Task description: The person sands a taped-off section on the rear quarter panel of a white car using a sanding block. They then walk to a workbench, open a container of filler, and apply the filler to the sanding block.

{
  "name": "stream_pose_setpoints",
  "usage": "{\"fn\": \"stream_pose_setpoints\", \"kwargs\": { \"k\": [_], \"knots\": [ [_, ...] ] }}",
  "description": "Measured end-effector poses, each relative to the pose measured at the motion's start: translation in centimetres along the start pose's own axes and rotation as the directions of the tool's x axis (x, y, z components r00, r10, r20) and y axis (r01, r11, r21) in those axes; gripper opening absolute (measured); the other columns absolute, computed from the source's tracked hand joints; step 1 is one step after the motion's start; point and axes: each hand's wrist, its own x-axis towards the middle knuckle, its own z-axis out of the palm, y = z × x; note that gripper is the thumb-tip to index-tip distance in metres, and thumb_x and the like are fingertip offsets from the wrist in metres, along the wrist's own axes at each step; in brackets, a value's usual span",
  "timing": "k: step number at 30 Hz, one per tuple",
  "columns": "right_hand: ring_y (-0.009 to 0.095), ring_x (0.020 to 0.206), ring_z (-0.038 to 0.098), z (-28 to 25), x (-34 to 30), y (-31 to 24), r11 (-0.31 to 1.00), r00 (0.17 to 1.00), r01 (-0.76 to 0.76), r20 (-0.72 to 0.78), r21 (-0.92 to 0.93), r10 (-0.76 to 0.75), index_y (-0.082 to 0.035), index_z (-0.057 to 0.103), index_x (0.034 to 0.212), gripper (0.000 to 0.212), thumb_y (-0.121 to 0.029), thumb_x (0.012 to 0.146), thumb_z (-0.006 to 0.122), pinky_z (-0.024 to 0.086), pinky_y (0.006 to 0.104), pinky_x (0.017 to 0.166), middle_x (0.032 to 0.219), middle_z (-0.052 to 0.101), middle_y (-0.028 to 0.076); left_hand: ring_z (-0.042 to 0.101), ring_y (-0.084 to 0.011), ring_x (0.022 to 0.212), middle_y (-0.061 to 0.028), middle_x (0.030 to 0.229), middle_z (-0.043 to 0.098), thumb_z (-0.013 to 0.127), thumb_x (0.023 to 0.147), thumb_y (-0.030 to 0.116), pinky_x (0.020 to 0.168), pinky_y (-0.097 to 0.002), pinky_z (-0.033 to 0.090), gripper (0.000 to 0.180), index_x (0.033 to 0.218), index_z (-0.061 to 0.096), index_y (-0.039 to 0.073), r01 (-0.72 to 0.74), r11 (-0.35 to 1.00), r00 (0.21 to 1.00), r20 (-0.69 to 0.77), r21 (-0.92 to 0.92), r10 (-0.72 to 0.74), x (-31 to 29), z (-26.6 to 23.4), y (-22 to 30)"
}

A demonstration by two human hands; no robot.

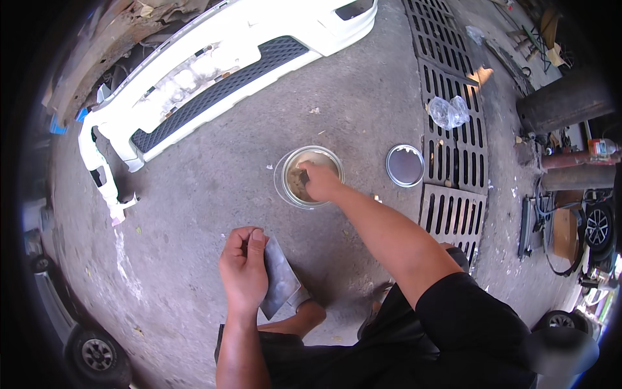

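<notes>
My left hand [245, 269] is closed, thumb on top, around the edge of a flat grey plate [280, 275], which slants down beside it. Over an open round tin [339, 170], my right hand [319, 181] reaches in with its fingers curled down. A small dark piece shows at those fingertips, too hidden to name. Tan paste [297, 188] lies inside the tin, and a thin wire handle rests on the floor around its left side. To the tin's right is a round lid [405, 166], dark grey inside with a bright rim.
A white car bumper [214, 71] with a grey patched area lies at the far left. Slotted drain grates [453, 155] run along the right, with crumpled clear plastic [448, 113] on them. Dark cylinders [564, 104] and a wheel [598, 227] stand farther right. A car wheel [97, 353] shows lower left.
</notes>
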Motion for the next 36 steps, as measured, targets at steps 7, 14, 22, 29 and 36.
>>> {"fn": "stream_pose_setpoints", "kwargs": {
  "k": [7, 14, 22, 29, 36],
  "knots": [
    [0.037, 0.098, 0.062, 0.8, 0.4, 1.0, 0.993, 0.998, -0.015, -0.056, 0.113, 0.021, -0.009, 0.053, 0.126, 0.049, -0.002, 0.077, 0.054, 0.049, 0.0428, 0.084, 0.106, 0.064, 0.023, 0.049, -0.0037, 0.067, -0.0021, 0.078, 0.062, 0.052, 0.098, 0.016, 0.061, -0.0196, 0.041, 0.017, 0.094, 0.059, 0.001, -0.004, 1.0, 1.0, 0.013, 0.031, 0.003, 0.1, 0.4, 0.3],
    [0.038, 0.104, 0.061, 0.3, 0.1, 0.4, 0.957, 0.994, -0.109, 0.015, 0.269, 0.109, -0.009, 0.052, 0.124, 0.047, -0.004, 0.078, 0.052, 0.048, 0.0436, 0.089, 0.109, 0.064, 0.023, 0.049, -0.0038, 0.067, -0.0025, 0.078, 0.063, 0.053, 0.098, 0.015, 0.061, -0.0195, 0.041, 0.016, 0.095, 0.059, 0.001, 0.009, 0.999, 1.0, 0.002, 0.05, -0.009, -0.2, 0.5, 0.1],
    [0.038, 0.104, 0.061, 0.1, -0.3, 0.1, 0.917, 0.989, -0.147, 0.023, 0.37, 0.149, -0.009, 0.054, 0.123, 0.046, -0.002, 0.077, 0.052, 0.048, 0.0428, 0.089, 0.11, 0.063, 0.025, 0.053, -0.0082, 0.076, -0.0037, 0.08, 0.063, 0.056, 0.096, 0.013, 0.071, -0.0236, 0.045, 0.015, 0.092, 0.06, -0.001, 0.044, 0.998, 0.999, 0.005, 0.047, -0.044, -0.3, 1.1, 0.8],
    [0.03, 0.1, 0.064, -0.1, -0.3, -0.1, 0.962, 0.994, -0.11, 0.012, 0.251, 0.11, -0.009, 0.05, 0.13, 0.053, 0.002, 0.078, 0.054, 0.057, 0.0384, 0.075, 0.11, 0.063, 0.019, 0.053, -0.0083, 0.077, -0.0039, 0.08, 0.063, 0.056, 0.096, 0.013, 0.073, -0.0235, 0.045, 0.015, 0.092, 0.06, -0.002, 0.042, 0.999, 0.999, 0.008, 0.027, -0.042, -0.4, 1.4, 1.0],
    [0.028, 0.101, 0.061, -3.3, -3.3, 1.0, 0.639, 0.969, -0.199, 0.053, 0.743, 0.24, -0.009, 0.045, 0.135, 0.058, 0.003, 0.079, 0.057, 0.058, 0.0386, 0.073, 0.116, 0.057, 0.017, 0.051, -0.0087, 0.073, -0.0031, 0.077, 0.062, 0.057, 0.095, 0.016, 0.069, -0.0245, 0.044, 0.018, 0.091, 0.06, -0.001, -0.004, 0.996, 1.0, 0.001, 0.085, 0.004, -0.6, 1.7, 1.3]
  ]
}}
